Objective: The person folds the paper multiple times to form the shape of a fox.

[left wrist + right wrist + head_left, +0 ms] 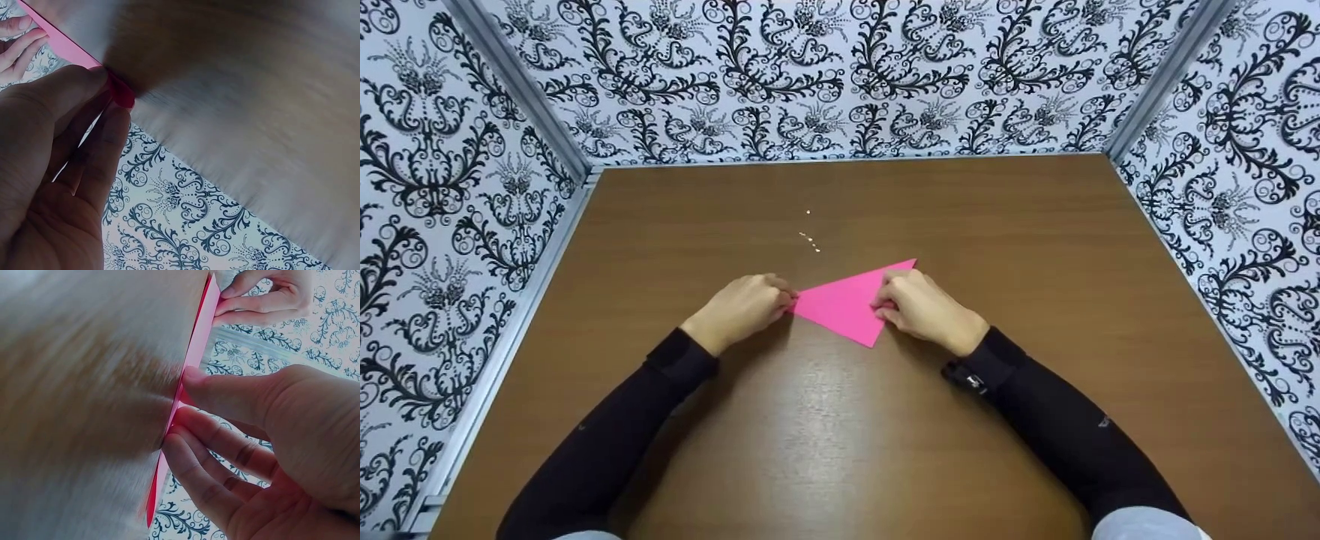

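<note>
Pink paper (840,304) is sitting about midway between the tabletop's (1035,225) left and right edges, well apart from the far edge. Your left hand (742,306) is pinching its narrow tip, thumb against fingers; your right hand (928,307) is pinching the wide end, with one corner poking out on the far side and another on the near side. White specks (810,239) are lying between the paper and the far edge. Progress: the right wrist view is showing what look like separate layers along the paper's side, so at least one fold is probably done. Folding is likely unfinished, since the layers aren't looking fully flat. Remaining, by judgement: lining up, pressing the crease, letting go. Can't tell how many folds you're needing or what final shape you're making.
</note>
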Demonstrator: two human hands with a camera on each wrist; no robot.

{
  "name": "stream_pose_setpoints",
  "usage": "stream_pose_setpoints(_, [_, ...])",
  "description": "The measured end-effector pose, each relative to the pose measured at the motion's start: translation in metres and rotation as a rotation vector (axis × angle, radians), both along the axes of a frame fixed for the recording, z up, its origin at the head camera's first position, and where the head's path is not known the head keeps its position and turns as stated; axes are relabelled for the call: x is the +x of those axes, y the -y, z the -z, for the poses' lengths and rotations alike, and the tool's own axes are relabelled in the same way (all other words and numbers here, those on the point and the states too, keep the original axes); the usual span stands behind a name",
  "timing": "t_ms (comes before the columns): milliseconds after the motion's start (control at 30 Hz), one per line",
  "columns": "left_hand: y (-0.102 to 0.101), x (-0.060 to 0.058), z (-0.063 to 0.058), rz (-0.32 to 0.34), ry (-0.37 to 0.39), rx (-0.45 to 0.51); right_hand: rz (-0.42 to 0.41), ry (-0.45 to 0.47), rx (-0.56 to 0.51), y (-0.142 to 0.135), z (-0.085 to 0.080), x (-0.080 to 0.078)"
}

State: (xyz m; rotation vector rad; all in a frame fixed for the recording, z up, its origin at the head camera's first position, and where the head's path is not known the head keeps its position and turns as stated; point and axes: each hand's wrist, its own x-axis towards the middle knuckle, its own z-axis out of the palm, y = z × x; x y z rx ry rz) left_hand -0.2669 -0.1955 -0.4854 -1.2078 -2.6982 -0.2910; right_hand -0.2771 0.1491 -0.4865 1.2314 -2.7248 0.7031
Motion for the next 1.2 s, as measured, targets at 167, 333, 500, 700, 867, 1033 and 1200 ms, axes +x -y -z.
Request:
stream_pose_setpoints(167, [0.006, 0.002, -0.001, -0.008, -0.023, -0.004, 0.000, -0.004, 0.001, 0.000, -0.001, 0.000])
stream_pose_setpoints(333, [0.014, 0.005, 0.000, -0.012, -0.052, 0.000, 0.001, -0.010, -0.001, 0.000, -0.001, -0.001])
stream_pose_setpoints(500, [0.021, 0.009, 0.000, -0.017, -0.048, 0.010, 0.006, -0.004, 0.000, 0.000, -0.001, -0.001])
stream_pose_setpoints(700, [0.030, 0.015, 0.000, -0.019, -0.048, 0.012, 0.012, -0.009, 0.021, 0.000, -0.001, 0.000])
stream_pose_setpoints(867, [0.036, 0.019, 0.000, -0.034, -0.065, 0.006, 0.023, -0.005, 0.032, 0.002, -0.002, 0.000])
stream_pose_setpoints(1033, [0.038, 0.020, 0.000, -0.046, -0.061, 0.011, 0.022, -0.002, 0.024, 0.002, -0.003, -0.001])
stream_pose_setpoints(1200, [0.037, 0.022, 0.000, -0.065, -0.059, -0.001, 0.019, 0.006, 0.027, 0.002, -0.002, -0.001])
